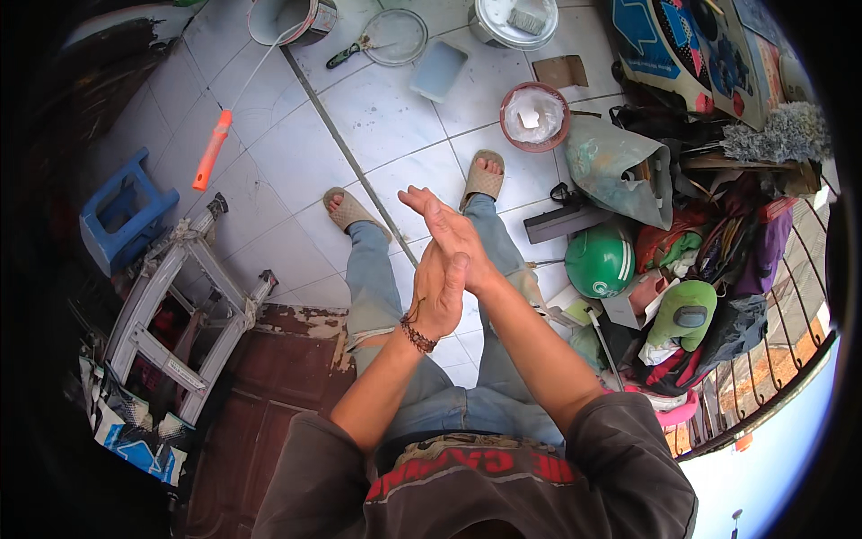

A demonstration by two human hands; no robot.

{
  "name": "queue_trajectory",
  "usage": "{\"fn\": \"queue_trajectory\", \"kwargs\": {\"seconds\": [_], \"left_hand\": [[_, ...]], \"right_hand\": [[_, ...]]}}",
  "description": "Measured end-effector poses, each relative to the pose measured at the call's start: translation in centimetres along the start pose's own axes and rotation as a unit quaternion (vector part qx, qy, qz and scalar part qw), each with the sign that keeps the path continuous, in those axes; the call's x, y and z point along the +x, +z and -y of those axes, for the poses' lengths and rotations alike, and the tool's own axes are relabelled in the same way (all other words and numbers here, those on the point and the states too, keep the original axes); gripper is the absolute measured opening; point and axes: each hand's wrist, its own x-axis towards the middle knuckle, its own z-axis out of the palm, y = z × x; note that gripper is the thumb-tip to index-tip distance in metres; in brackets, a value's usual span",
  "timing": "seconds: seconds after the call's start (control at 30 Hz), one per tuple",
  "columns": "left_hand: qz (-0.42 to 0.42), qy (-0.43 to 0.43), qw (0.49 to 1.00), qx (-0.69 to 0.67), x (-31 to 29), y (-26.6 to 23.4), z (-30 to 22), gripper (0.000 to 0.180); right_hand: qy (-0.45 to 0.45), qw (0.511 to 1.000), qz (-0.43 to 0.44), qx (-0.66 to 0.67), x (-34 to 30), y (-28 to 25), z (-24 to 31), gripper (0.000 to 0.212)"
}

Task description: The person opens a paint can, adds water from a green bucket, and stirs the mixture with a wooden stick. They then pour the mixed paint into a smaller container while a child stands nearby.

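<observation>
In front of my body my two bare hands meet palm against palm. My left hand (437, 301), with a dark braided bracelet at the wrist, has its thumb raised; most of its fingers are hidden behind the other hand. Across it lies my right hand (456, 235), fingers stretched out and pointing up and left. No object shows between them. Beyond them on the floor are a reddish bowl (564, 126) with white paste in it, a translucent tray (440, 70) and a round lid (404, 38) with a putty knife (345, 56) on it.
An orange-handled paint roller frame (213, 151) hangs from a bucket (323, 20). Left of me stand a blue stool (121, 216) and a metal ladder (162, 359). A green helmet (600, 260), cap (684, 314) and clutter crowd the right, beside a railing (779, 377). White tiles (278, 171) cover the floor.
</observation>
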Motion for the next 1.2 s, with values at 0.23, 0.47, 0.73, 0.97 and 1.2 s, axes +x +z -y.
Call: {"fn": "queue_trajectory", "kwargs": {"seconds": [0.23, 0.47, 0.73, 0.97, 1.2], "left_hand": [[-0.119, -0.075, 0.955, -0.263, -3.7, -7.4, 4.0, 0.049], [-0.187, 0.051, 0.981, 0.013, -0.8, -12.6, 5.4, 0.043], [-0.220, -0.058, 0.960, -0.166, -4.2, -14.2, 7.4, 0.072], [-0.164, -0.178, 0.939, -0.246, -4.1, -16.3, 12.5, 0.089], [0.002, -0.082, 0.934, -0.347, -9.1, -15.7, 9.0, 0.047]], "right_hand": [[0.070, 0.875, 0.017, 0.478, 5.7, 4.4, -0.4, 0.091], [0.020, 0.983, 0.110, 0.146, 8.0, 13.7, 0.4, 0.086], [0.045, 0.964, 0.111, -0.236, 10.2, 18.0, -3.5, 0.080], [0.141, 0.973, 0.062, -0.170, 7.7, 20.4, -7.7, 0.076], [0.176, 0.918, -0.008, -0.356, 12.6, 17.5, -11.4, 0.062]]}}
